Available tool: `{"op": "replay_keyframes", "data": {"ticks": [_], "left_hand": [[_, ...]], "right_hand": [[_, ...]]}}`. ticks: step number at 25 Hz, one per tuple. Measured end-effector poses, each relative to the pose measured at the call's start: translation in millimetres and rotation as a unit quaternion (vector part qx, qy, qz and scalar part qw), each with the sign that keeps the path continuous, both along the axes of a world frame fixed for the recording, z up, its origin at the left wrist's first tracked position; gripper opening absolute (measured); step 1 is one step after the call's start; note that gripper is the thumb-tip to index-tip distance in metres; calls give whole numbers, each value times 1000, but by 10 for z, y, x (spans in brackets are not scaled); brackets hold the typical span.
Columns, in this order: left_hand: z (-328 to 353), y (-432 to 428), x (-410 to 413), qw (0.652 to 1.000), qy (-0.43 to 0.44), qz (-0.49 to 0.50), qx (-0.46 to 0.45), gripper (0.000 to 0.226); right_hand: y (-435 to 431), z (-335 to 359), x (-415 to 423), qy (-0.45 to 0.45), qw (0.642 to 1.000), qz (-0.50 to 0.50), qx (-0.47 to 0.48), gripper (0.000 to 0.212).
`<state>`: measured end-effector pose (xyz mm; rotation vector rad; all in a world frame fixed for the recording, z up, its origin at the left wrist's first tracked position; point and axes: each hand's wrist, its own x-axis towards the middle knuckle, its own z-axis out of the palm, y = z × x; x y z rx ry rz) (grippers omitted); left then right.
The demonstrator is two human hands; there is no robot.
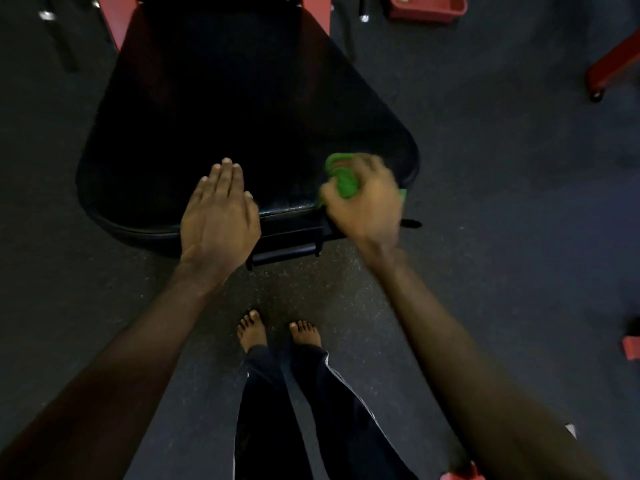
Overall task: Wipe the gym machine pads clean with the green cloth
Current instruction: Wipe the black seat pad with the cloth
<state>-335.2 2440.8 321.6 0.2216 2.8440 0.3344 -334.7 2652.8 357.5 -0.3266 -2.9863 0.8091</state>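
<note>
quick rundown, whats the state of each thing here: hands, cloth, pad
left hand: open, flat, palm down on the pad's near edge
right hand: closed on the cloth, motion-blurred, at the pad's near right corner
cloth: green, bunched up, pressed on the pad
pad: black, level, shiny near the front edge; wet or clean cannot be told

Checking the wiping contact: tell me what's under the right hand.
A bunched green cloth shows beneath the right hand, pressed on the black seat pad near its front right corner. The pad under the cloth is covered.
</note>
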Motion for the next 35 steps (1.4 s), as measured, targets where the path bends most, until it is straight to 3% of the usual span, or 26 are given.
{"op": "replay_keyframes", "data": {"ticks": [3,6,10,15,18,23,26,30,35], "left_hand": [[-1,-31,4,1000,9,-6,12,55],[21,-83,31,1000,23,-14,9,56],[-26,-154,49,998,53,-20,-1,58],[-106,-300,82,997,65,-35,0,64],[-124,-332,82,996,77,-46,13,64],[-161,-630,119,993,94,-69,24,61],[-166,-857,108,989,106,-92,39,60],[-233,-1264,31,988,108,-80,71,61],[-358,-1622,26,981,116,-109,112,60]], "right_hand": [[-531,-143,226,17,990,142,-19,43],[-217,-170,268,64,979,196,2,41],[613,-188,236,92,988,117,30,41],[295,-332,293,156,988,7,-11,29],[-110,-384,333,198,978,63,-14,27],[-646,-367,365,154,965,210,20,37],[-253,-316,411,134,978,152,54,50],[-486,-392,463,184,983,26,7,34],[-1388,-499,523,244,963,113,-1,28]]}}
